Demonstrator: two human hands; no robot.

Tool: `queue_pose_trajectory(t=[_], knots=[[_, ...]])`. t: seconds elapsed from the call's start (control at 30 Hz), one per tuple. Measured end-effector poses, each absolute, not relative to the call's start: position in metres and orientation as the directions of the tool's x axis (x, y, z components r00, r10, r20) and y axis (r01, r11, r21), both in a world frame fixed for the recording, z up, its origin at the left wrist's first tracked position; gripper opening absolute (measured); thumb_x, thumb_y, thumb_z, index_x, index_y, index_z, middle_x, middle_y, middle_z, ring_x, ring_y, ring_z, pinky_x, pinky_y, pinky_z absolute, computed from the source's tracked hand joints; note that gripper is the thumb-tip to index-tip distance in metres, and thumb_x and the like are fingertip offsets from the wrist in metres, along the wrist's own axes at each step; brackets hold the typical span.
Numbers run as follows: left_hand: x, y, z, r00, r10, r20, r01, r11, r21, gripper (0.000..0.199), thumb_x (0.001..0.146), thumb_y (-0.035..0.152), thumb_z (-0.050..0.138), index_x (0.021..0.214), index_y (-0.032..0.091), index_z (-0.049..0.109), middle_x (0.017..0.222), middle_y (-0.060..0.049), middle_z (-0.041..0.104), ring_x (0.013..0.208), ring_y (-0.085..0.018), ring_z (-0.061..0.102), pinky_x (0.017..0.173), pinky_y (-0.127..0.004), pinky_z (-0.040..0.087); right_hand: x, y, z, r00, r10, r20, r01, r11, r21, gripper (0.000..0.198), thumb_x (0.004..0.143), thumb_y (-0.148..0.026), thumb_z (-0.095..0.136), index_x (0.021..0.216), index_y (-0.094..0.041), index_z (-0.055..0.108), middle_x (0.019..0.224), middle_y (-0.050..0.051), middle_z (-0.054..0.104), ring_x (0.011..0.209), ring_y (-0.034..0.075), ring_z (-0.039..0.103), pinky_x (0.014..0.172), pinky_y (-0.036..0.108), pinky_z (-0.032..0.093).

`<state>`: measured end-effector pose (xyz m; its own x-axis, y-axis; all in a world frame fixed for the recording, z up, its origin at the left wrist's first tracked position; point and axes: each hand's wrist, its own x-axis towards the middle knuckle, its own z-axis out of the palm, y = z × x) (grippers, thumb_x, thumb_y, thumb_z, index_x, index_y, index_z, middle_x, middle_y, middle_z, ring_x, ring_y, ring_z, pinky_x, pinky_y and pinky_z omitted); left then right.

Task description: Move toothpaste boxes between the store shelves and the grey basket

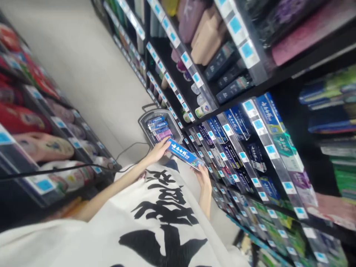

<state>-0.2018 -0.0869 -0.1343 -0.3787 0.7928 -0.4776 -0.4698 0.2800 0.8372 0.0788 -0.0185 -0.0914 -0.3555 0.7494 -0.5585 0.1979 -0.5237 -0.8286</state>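
This is a shop, shown by label-lined shelves [270, 150], packaged goods [268, 111] and a shopping basket [171, 122].

White shirt [91, 241] worn loose, w/ lg. blk. characters [172, 241] (thick, brush-style strokes) running down shirt's front; forearms [121, 181] bare on either side of shirt.

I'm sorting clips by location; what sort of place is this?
Probably a shop aisle: rows of labels line the shelves of packaged goods, a basket holds boxes, and the left hand and right hand hold a blue box.
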Motion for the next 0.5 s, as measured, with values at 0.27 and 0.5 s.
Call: queue_pose_trajectory(t=[0.27, 0.5], knots=[[-0.199, -0.1, -0.149, -0.231, 0.875, -0.426, -0.311, 0.348, 0.884, 0.078, 0.086, 0.067, 0.057, 0.151, 0.023, 0.047, 0.132, -0.009, 0.067, 0.098, -0.025, 0.069, 0.087, -0.035, 0.056, 0.097, 0.002, -0.095, -0.225, 0.829, -0.511, 0.265, -0.453, -0.851, 0.048, 0.075, -0.042, 0.079, 0.11, -0.017, 0.06, 0.107, 0.009, 0.072, 0.103, 0.021, 0.066, 0.095, 0.037, 0.054], [-0.181, -0.13, -0.215, -0.196, 0.77, -0.607, -0.096, 0.601, 0.794, 0.065, 0.094, 0.055, 0.04, 0.147, 0.02, 0.052, 0.133, -0.009, 0.068, 0.122, -0.029, 0.063, 0.108, -0.036, 0.045, 0.12, 0.053, -0.096, -0.085, 0.891, -0.446, 0.274, -0.41, -0.87, 0.038, 0.084, -0.043, 0.064, 0.114, -0.02, 0.064, 0.118, 0.009, 0.072, 0.118, 0.019, 0.065, 0.104, 0.036, 0.052]])
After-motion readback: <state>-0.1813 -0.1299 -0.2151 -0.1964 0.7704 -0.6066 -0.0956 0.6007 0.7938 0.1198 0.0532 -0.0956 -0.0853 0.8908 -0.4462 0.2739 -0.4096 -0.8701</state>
